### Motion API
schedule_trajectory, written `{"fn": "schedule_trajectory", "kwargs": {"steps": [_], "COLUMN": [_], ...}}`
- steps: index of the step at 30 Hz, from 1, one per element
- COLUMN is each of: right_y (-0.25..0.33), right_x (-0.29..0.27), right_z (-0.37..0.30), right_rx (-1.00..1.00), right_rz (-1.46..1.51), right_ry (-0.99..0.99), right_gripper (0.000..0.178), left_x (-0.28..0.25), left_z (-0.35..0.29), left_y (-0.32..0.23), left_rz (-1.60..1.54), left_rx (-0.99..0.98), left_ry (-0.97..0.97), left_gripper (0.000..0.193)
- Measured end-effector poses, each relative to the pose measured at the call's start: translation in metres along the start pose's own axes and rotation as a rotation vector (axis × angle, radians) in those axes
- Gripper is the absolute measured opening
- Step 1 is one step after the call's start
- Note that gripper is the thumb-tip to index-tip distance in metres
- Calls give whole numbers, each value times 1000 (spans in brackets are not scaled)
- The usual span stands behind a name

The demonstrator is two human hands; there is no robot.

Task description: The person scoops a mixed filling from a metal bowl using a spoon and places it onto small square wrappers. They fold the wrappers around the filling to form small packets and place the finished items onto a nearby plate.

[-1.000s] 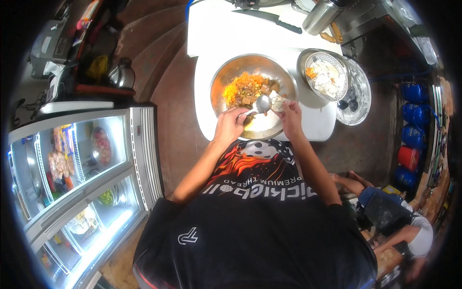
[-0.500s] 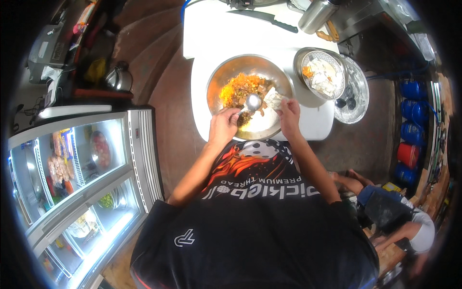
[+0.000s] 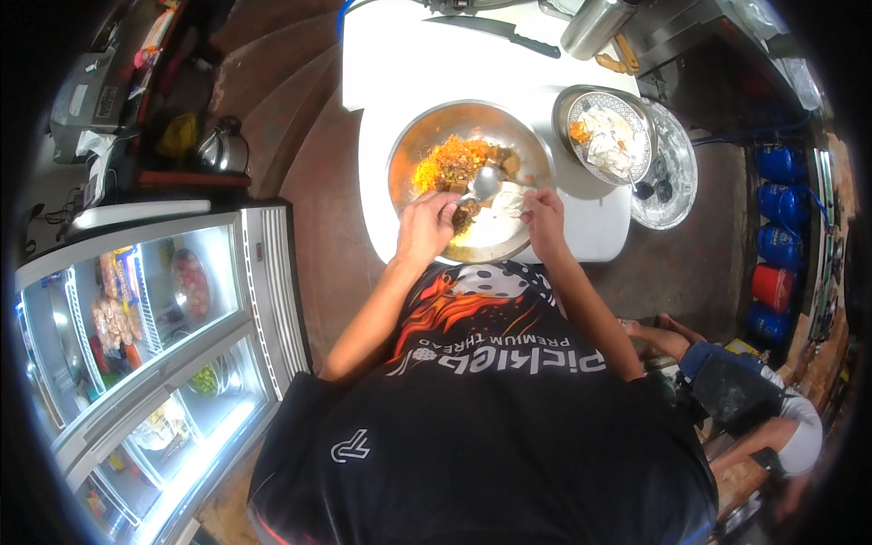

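A wide steel bowl (image 3: 405,136) stands on the white table in front of me. In it lie an orange shredded heap (image 3: 445,163), brown chunks and a yellowish patch near the close rim. My left hand (image 3: 427,225) is closed on the handle of a metal spoon (image 3: 487,183), whose rounded end is over the bowl. At the right side of the bowl, my right hand (image 3: 545,221) pinches the edge of a thin whitish sheet (image 3: 506,202). The spoon's end is close beside the sheet; whether they touch I cannot tell.
Right of the bowl, a patterned plate (image 3: 576,109) bears white pieces above a metal pan. A round silver tray (image 3: 678,136) with dark items is beyond it. A knife (image 3: 495,33) and a steel cylinder (image 3: 596,27) lie farther back. A lit glass-door fridge (image 3: 259,291) stands left; a person (image 3: 740,391) sits lower right.
The spoon's end has moved right and slightly away from me. The whitish sheet has shifted lower and looks more spread out, with my right hand still at its edge.
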State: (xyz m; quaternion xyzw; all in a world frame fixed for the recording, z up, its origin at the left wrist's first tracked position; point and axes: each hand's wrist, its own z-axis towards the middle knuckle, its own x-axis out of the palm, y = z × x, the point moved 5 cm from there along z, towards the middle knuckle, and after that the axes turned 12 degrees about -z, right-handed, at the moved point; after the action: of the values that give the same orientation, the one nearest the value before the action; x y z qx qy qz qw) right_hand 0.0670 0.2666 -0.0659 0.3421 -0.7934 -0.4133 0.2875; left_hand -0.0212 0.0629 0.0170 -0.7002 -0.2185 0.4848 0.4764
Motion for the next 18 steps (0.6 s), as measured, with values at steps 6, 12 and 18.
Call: {"fn": "schedule_trajectory", "kwargs": {"steps": [6, 12, 18], "right_y": [-1, 6, 71], "right_x": [-10, -11, -67], "right_z": [8, 6, 27], "right_rx": [-2, -24, -145], "right_rz": [-2, 28, -13], "right_ry": [23, -14, -317], "right_gripper": [15, 14, 18], "left_x": [-2, -3, -23], "left_z": [-2, -4, -11], "left_y": [-12, 13, 5], "left_rz": [-73, 26, 68], "left_rx": [-21, -4, -16], "left_ry": [24, -10, -97], "left_gripper": [16, 15, 16]}}
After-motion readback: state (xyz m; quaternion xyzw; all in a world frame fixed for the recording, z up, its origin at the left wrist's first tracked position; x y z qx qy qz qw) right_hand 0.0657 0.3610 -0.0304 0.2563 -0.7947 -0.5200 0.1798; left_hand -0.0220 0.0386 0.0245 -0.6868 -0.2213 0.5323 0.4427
